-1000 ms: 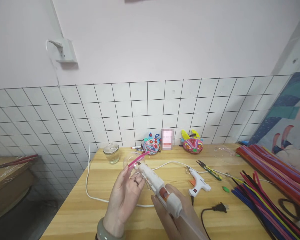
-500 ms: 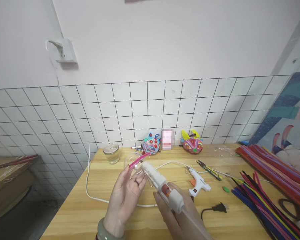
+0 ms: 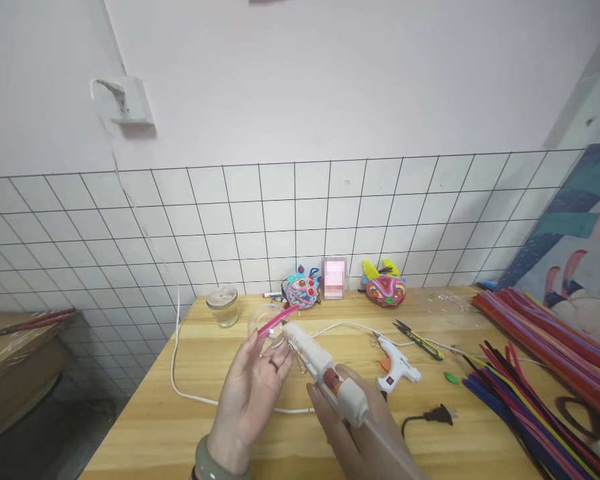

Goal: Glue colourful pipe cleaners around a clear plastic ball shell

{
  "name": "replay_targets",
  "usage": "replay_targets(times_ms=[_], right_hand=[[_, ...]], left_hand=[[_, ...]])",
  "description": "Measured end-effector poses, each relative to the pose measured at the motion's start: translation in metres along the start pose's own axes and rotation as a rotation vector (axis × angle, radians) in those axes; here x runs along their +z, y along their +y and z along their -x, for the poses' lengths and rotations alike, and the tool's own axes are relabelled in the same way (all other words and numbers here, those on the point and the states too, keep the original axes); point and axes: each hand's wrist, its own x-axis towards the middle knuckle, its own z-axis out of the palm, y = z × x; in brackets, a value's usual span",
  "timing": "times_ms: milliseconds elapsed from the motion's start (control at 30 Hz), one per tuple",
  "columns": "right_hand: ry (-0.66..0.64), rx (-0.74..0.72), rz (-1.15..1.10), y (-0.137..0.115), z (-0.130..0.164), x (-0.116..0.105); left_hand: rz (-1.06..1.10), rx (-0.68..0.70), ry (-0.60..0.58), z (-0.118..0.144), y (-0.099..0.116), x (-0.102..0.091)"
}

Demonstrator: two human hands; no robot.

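My left hand (image 3: 257, 387), palm up, pinches one end of a short pink pipe cleaner (image 3: 280, 321) between thumb and finger. The strip slants up to the right, over the table. In my right hand (image 3: 355, 420) is a white hot glue gun (image 3: 310, 350), its nozzle pointing up and left, close to the pipe cleaner; whether they touch I cannot tell. A clear glue stick (image 3: 393, 443) sticks out of the gun's rear. My right fingers are partly hidden behind the gun's body. Behind the pipe cleaner is a clear round dish (image 3: 261, 315).
A second glue gun (image 3: 397, 365), yellow-green snips (image 3: 419, 340) and a black plug (image 3: 439, 415) lie to the right. Bundles of pipe cleaners (image 3: 510, 413) cover the right side. Two colourful masks (image 3: 385, 291) and a glass jar (image 3: 223, 308) stand at the back. White cable crosses the table.
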Motion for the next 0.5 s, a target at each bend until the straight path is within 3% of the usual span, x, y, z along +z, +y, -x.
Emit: replay_targets(times_ms=[500], right_hand=[[-0.027,0.005,0.043,0.0006,-0.0016,-0.004]], left_hand=[[0.013,0.006,0.018,-0.0037,0.0024,-0.0051]])
